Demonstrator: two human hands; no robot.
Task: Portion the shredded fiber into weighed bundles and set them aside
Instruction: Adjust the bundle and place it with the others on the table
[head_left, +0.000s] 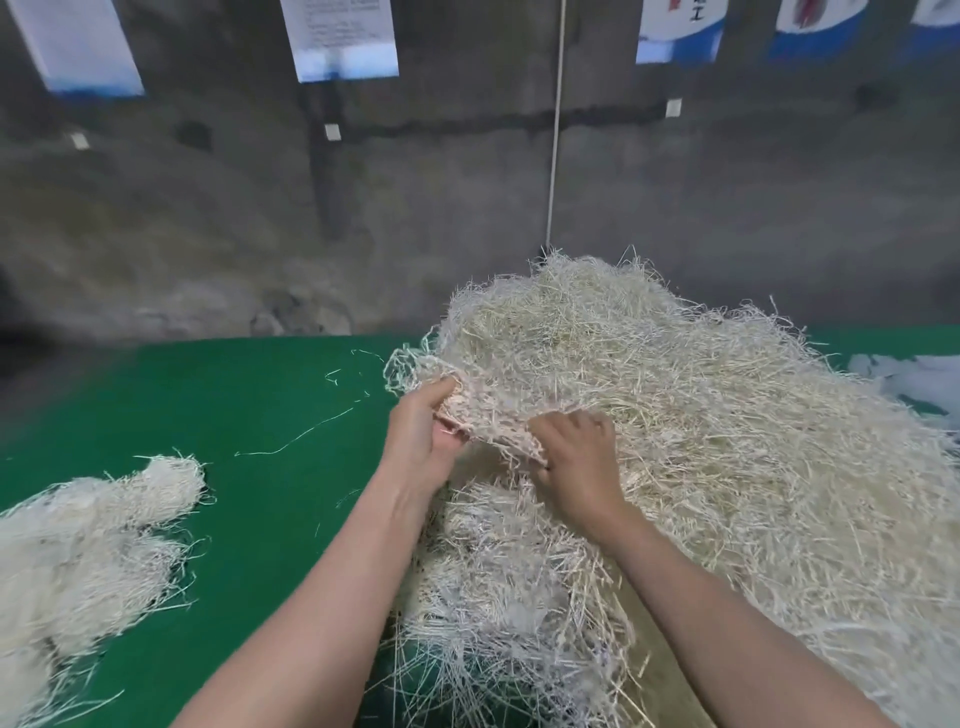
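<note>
A large heap of pale shredded fiber (701, 415) covers the right half of the green table (234, 415). At the heap's left edge both hands grip one clump of fiber (488, 421). My left hand (421, 431) holds the clump's left end with thumb and fingers curled round it. The clump's right side is held by my right hand (576, 452), whose fingers dig into the strands. Smaller bundles of fiber (88, 540) lie at the left of the table.
Loose single strands (296, 439) lie scattered on the green surface between the bundles and the heap. A grey concrete wall (467, 208) rises behind the table, with paper sheets (340, 36) hung on it and a thin white cord (555, 130) hanging down.
</note>
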